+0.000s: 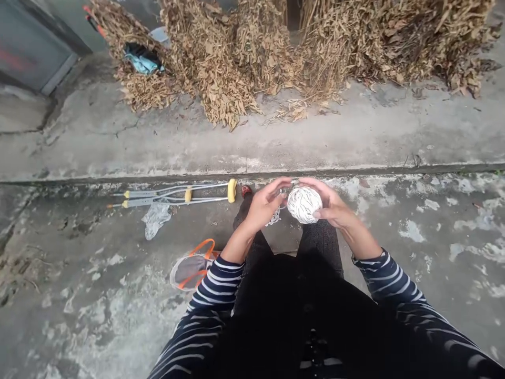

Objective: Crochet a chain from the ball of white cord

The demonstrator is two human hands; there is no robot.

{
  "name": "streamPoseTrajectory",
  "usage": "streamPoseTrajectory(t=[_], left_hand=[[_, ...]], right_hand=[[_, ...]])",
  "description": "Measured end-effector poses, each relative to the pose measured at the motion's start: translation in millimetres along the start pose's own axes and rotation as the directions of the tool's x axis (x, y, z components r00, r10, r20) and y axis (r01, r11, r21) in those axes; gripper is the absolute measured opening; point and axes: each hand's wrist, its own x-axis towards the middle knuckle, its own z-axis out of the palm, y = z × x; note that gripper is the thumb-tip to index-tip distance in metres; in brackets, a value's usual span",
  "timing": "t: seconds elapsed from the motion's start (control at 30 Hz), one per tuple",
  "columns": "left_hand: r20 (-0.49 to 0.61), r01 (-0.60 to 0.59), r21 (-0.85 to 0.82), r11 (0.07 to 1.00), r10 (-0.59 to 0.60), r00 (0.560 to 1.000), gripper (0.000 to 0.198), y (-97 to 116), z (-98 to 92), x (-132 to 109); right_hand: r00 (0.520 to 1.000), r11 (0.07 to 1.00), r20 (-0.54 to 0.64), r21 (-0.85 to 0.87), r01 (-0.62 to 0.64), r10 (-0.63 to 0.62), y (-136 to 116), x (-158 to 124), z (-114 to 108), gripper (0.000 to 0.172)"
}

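Note:
I sit on a concrete floor with my legs stretched out in dark trousers. My right hand (pixel 334 206) is wrapped round a white ball of cord (pixel 303 204) above my knees. My left hand (pixel 265 204) is close beside the ball on its left, fingers curled and pinching a loose strand (pixel 275 216) that hangs down from it. Both sleeves are dark with white stripes.
A pair of grey crutches with yellow pads (pixel 177 195) lies on the floor to the left, with a clear plastic bag (pixel 156 218) below it. An orange-strapped sandal (pixel 193 269) sits by my left leg. Heaps of dry leaves (pixel 244 58) line the far side beyond a concrete step (pixel 355 171).

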Motion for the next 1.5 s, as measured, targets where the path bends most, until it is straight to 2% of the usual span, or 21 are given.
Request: streamPoseTrajectory(t=[0.13,0.27,0.37,0.47,0.57,0.67,0.77,0.93,1.0,1.07,1.2,1.3,1.4,1.5], left_hand=[[0.101,-0.042,-0.105,0.994,0.052,0.993,0.036,10.9,0.3,2.6],[0.17,-0.023,-0.058,0.998,0.033,0.985,0.029,12.8,-12.7,3.3],[0.135,-0.053,0.082,0.995,0.042,0.99,0.023,17.3,-25.6,-3.5],[0.06,-0.136,0.234,0.963,0.125,0.99,0.022,24.8,-39.3,-10.0],[-0.028,-0.248,0.331,0.911,0.272,0.962,0.025,33.8,-51.0,-12.7],[-0.045,-0.327,0.372,0.869,0.369,0.928,0.028,42.2,-57.0,-14.4],[-0.05,-0.354,0.402,0.845,0.406,0.913,0.031,47.0,-57.7,-17.7],[-0.067,-0.4,0.492,0.773,0.492,0.868,0.029,49.2,-62.2,-18.8],[-0.015,-0.4,0.54,0.741,0.484,0.875,0.03,51.8,-68.8,-15.1],[0.069,-0.381,0.597,0.705,0.428,0.901,0.032,57.4,-77.2,-9.0],[0.273,-0.331,0.721,0.609,0.189,0.943,0.033,75.3,-90.5,7.4],[0.381,-0.344,0.78,0.522,0.04,0.924,0.032,86.9,-91.4,19.7],[0.428,-0.376,0.796,0.474,-0.001,0.904,0.03,94.5,-89.6,31.8],[0.396,-0.377,0.811,0.447,0.054,0.917,0.028,100.3,-90.4,47.6]], right_hand=[[0.999,0.993,0.023,-0.113,0.03,-0.028,-10.8,1.2,4.9,0.077],[1.0,0.966,0.001,-0.256,0.024,-0.024,-6.9,-9.5,19.2,0.075],[0.999,0.968,-0.035,-0.25,0.016,-0.026,1.3,-15.8,33.9,0.083],[0.999,0.973,-0.049,-0.232,-0.008,-0.003,8.3,-15.7,49.0,0.083],[0.999,0.974,-0.028,-0.221,-0.043,0.038,10.2,-12.0,63.2,0.079],[0.999,0.977,0.007,-0.21,-0.043,0.046,7.6,-9.6,73.8,0.078],[0.998,0.968,0.035,-0.248,-0.034,0.044,2.8,-9.7,77.8,0.077],[1.0,0.958,0.009,-0.287,-0.016,0.019,-4.8,-7.2,72.4,0.072],[1.0,0.961,-0.017,-0.277,-0.022,0.018,-6.6,-4.4,67.1,0.071],[0.998,0.967,-0.059,-0.251,-0.04,0.026,-8.2,-1.0,59.5,0.071],[0.985,0.967,-0.159,-0.236,-0.098,0.061,-15.3,6.7,39.5,0.07],[0.984,0.964,-0.16,-0.237,-0.116,0.079,-24.2,12.2,24.6,0.07],[0.988,0.968,-0.122,-0.221,-0.117,0.091,-30.5,15.1,13.4,0.071],[0.992,0.967,-0.053,-0.223,-0.123,0.114,-31.3,15.2,8.6,0.072]])
